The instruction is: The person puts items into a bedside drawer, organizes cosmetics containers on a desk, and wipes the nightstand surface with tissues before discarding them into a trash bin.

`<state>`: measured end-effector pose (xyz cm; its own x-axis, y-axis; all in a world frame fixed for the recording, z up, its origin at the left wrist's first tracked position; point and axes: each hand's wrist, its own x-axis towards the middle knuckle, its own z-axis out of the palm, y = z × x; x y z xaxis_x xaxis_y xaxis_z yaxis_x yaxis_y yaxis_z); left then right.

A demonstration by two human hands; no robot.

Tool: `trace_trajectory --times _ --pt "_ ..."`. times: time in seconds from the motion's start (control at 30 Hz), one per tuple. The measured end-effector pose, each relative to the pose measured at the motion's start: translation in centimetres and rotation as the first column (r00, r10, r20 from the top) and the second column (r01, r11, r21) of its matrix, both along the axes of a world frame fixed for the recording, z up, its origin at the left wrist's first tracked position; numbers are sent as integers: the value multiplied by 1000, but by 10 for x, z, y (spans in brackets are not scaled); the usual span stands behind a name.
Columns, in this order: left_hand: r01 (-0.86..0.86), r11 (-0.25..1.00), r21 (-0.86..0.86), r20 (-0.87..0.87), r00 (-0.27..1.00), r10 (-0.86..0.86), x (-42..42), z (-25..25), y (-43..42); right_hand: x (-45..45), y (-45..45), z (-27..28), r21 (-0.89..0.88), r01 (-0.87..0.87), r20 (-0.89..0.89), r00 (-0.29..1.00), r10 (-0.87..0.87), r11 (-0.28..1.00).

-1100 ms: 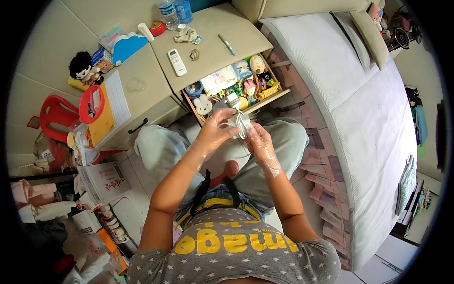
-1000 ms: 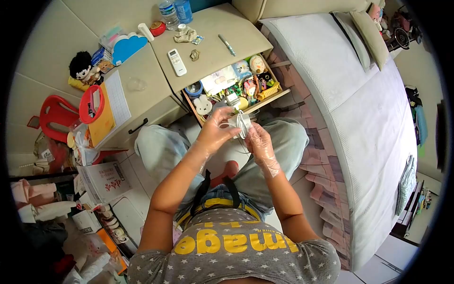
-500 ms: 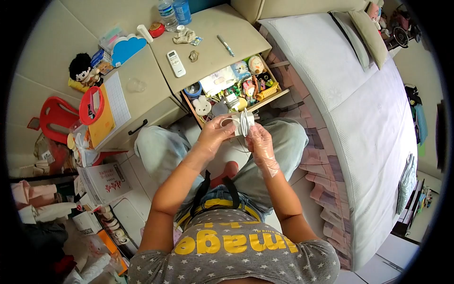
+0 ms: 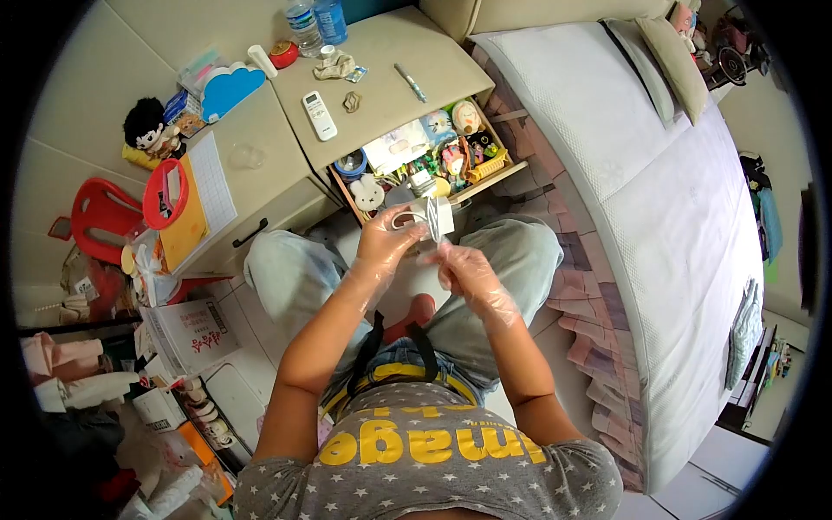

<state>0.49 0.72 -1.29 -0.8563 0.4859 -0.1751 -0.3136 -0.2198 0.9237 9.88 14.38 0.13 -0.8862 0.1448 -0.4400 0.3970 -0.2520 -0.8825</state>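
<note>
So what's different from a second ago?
The right hand has drawn back from the charger toward the body; whether it grips the wound cord is unclear. The left hand still holds the charger. The drawer stays open, the remote unmoved.

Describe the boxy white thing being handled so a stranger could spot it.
Beside the white-covered bed is an open wooden drawer. In front, between the plastic-gloved left hand and right hand, is a boxy white plastic adapter. Thin white cable looped across it sets it apart from the drawer's colourful trinkets.
</note>
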Motion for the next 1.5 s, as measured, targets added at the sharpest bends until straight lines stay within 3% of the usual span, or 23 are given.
trace_trajectory --times 0.07,0.2,0.27,0.33,0.4,0.43,0.5,0.53,0.6,0.7,0.8,0.83,0.97,1.0,1.03,1.07,1.13,1.17,1.2,1.27,1.33,1.37,1.5 --pt "-21 1000 5 43 999 20 2 2 1 2 -1 -1 -46 -174 -18 985 174 984" --pt "-28 998 55 58 998 24 2 -5 1 6 0 12 -103 -256 -95 964 247 961" --pt "53 947 316 225 966 -129 2 -11 -2 3 6 14 -62 -333 -55 942 330 941" --pt "111 907 406 256 939 -230 -1 -10 -9 0 16 9 -23 -407 -13 913 407 913" --pt "159 855 494 276 904 -327 -5 -5 -17 -3 33 -17 37 -567 -148 811 565 823" --pt "315 816 485 195 870 -452 -7 -1 -21 -8 45 -23 212 -626 -208 722 660 751" --pt "575 741 346 33 782 -623 -12 1 -25 -16 59 -21 344 -651 -143 676 723 677" --pt "574 742 346 32 783 -621 -15 3 -25 -20 62 -16 466 -664 -69 632 772 585" --pt "752 623 -215 -87 621 -779 -18 13 -24 -25 62 0 586 -594 -116 612 782 551" --pt "653 651 -388 -130 660 -740 -15 17 -21 -28 62 20 667 -557 19 676 736 495" --pt "455 714 -532 -178 764 -620 -11 9 -16 -28 56 27 528 -459 130 875 465 715" --pt "353 735 -579 -178 825 -536 -10 6 -14 -27 51 23 528 -459 131 875 465 714" --pt "129 648 -751 -274 831 -483 -2 5 -4 -20 26 -7 613 -83 -65 986 156 786" --pt "10 685 -728 -373 833 -409 -1 -6 -2 -19 19 -11 627 -4 -93 992 81 779" --pt "-109 713 -693 -469 819 -330 -1 -17 1 -18 12 -9 486 62 -93 995 -19 872" --pt "-108 713 -693 -468 819 -331 0 -27 3 -16 6 -16 486 63 -93 995 -20 872" --pt "-249 852 -460 -577 814 -73 3 -40 8 -16 -7 -27 93 290 -182 945 -270 952" --pt "-248 852 -462 -575 815 -74 5 -47 11 -16 -11 -30 -73 334 -117 933 -340 940" --pt "-308 860 -406 -584 812 15 9 -48 15 -17 -15 -34 -74 335 -113 933 -342 939" --pt "-368 861 -350 -588 802 104 16 -49 24 -18 -21 -46 -423 433 4 879 -477 796" --pt "-230 970 -78 5 973 231 23 -39 30 -19 -22 -51 -453 429 -19 872 -490 781" --pt "-308 935 -175 -309 919 245 22 -59 31 -20 -22 -51 -412 446 -3 871 -490 795" --pt "-288 958 11 -123 950 287 27 -55 36 -21 -19 -47 -175 452 -74 880 -470 874"
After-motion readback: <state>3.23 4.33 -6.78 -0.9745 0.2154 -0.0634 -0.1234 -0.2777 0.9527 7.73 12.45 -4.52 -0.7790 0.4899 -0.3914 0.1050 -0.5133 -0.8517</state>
